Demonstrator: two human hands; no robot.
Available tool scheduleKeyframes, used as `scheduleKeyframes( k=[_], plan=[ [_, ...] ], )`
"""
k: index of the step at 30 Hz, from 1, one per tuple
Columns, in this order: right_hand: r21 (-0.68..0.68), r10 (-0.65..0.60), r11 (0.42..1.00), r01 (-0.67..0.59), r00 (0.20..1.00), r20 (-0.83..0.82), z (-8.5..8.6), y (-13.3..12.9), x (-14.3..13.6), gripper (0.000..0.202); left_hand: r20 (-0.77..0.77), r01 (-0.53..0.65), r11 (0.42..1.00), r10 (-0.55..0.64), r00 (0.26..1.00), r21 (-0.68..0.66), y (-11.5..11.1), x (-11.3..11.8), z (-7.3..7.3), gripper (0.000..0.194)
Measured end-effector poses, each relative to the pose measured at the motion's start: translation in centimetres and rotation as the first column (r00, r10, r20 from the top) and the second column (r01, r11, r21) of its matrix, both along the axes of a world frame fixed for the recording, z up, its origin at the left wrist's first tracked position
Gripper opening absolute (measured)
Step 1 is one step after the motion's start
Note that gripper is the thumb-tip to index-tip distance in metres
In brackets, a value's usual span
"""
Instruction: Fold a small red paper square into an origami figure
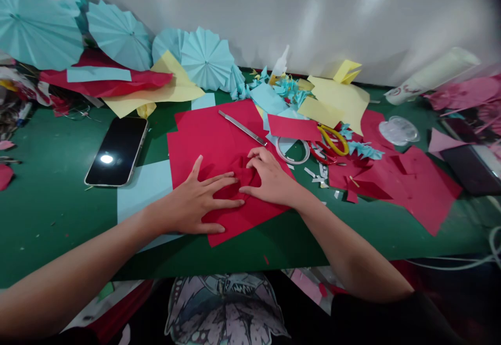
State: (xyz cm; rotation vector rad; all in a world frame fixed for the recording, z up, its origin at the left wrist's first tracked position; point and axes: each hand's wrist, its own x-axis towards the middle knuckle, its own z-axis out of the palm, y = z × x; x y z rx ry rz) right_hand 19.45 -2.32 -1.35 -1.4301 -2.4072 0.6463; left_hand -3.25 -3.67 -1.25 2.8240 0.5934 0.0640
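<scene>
Red paper sheets [195, 149] lie at the middle of the green table. My left hand [199, 199] rests on them, fingers spread flat. Just right of it, my right hand [266, 175] has its thumb and fingers curved round a small raised red piece or fold [248, 173]; whether that piece is separate from the sheet is unclear. A slim metal-coloured cutter [242, 127] lies on the red paper above my hands. Under the left forearm is a light blue sheet [144, 186].
A phone [117, 152] lies at left, with pleated blue paper rounds [207, 60] along the wall. Right of my hands are a tape roll [293, 160], yellow-handled scissors [334, 139], red-handled scissors [323, 156], a glue bottle [281, 63] and more red paper [422, 183].
</scene>
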Motion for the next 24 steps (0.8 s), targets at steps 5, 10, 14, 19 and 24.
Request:
scheduleKeyframes(
  k=[5,10,14,19,24],
  plan=[
    [-0.016,-0.059,0.998,0.059,0.998,0.022,0.0,-0.2,-0.1,0.045,-0.014,0.002,1.0,-0.002,1.0,0.016,0.0,0.0,-0.1,0.052],
    [-0.012,-0.156,0.988,0.155,0.987,-0.028,-0.4,0.6,0.5,0.032,-0.003,0.008,1.0,-0.008,1.0,-0.003,0.1,0.0,-0.2,0.052],
    [-0.003,-0.203,0.979,0.204,0.976,-0.074,-0.6,1.3,0.9,0.02,0.005,0.005,1.0,-0.005,1.0,-0.015,0.2,-0.1,-0.3,0.05],
    [0.037,-0.22,0.974,0.224,0.971,-0.096,-0.8,1.5,0.9,0.013,0.007,0.001,1.0,-0.001,1.0,-0.017,0.2,-0.1,-0.3,0.05],
    [0.038,-0.219,0.974,0.224,0.97,-0.105,-0.9,1.5,0.9,0.013,0.004,-0.002,1.0,0.002,1.0,-0.016,0.3,0.0,-0.4,0.051]
  ],
)
